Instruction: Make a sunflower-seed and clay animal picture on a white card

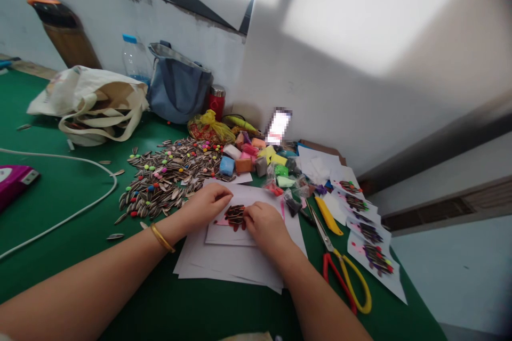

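My left hand (206,203) and my right hand (262,224) rest on a small white card (228,232) that lies on a stack of white paper (236,261). Between them sits a dark cluster of sunflower seeds with red bits (235,216) stuck on the card. Both hands have their fingers curled and pressed at the edges of that cluster. A gold bangle (162,238) circles my left wrist. A big heap of striped sunflower seeds with small coloured balls (168,178) lies just left of my left hand.
Coloured clay blocks (250,157) and small bags lie behind the paper. Scissors with red and yellow handles (344,272), a yellow tool (328,216) and several finished seed cards (368,234) are on the right. Bags, a bottle, a red flask and a white cable (80,208) occupy the green table (52,192).
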Motion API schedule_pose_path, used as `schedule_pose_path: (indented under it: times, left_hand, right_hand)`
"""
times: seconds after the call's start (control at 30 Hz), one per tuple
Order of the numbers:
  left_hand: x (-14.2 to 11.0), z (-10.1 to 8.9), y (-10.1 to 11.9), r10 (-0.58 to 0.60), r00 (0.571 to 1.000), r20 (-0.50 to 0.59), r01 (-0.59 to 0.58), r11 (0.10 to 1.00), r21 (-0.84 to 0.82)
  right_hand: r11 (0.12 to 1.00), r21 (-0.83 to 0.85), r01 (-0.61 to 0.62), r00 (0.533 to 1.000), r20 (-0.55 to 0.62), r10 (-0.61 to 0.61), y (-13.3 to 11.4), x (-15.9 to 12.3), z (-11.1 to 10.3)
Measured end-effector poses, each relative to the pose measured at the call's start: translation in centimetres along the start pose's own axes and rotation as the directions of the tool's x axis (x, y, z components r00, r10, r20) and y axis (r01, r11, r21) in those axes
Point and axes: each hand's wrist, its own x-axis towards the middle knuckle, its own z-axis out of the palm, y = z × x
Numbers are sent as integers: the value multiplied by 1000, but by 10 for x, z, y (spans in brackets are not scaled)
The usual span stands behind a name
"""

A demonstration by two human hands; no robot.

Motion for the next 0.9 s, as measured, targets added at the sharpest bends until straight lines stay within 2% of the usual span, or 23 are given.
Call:
schedule_pose_path:
  times: [0.23,0.47,0.6,0.7,0.77,0.8,0.9]
  left_hand:
    - [-1,1,0,-7,1000,8,7,1000,11]
    - [-2,3,-6,-9,1000,16,9,999,36]
    - [-2,5,-5,-6,1000,23,6,999,36]
    - [-1,2,-3,22,1000,18,-23,1000,13]
    - [-1,-6,-2,54,998,-23,-52,996,70]
    - [0,-13,-3,61,997,-53,-53,987,149]
    - [1,-39,-8,7,982,-187,79,890,449]
  right_hand:
    - [1000,30,-7,1000,-15,7,2,-1,3]
    - [959,282,-12,999,-40,24,10,-5,-4]
    - [936,344,-70,982,-142,125,20,-5,0]
    - [924,352,-150,968,-140,210,26,-3,6]
    - [917,352,-187,963,-120,242,28,-2,8]
    - [914,353,-199,961,-114,253,28,-1,9]
    - [909,353,-221,957,-99,271,27,-1,9]
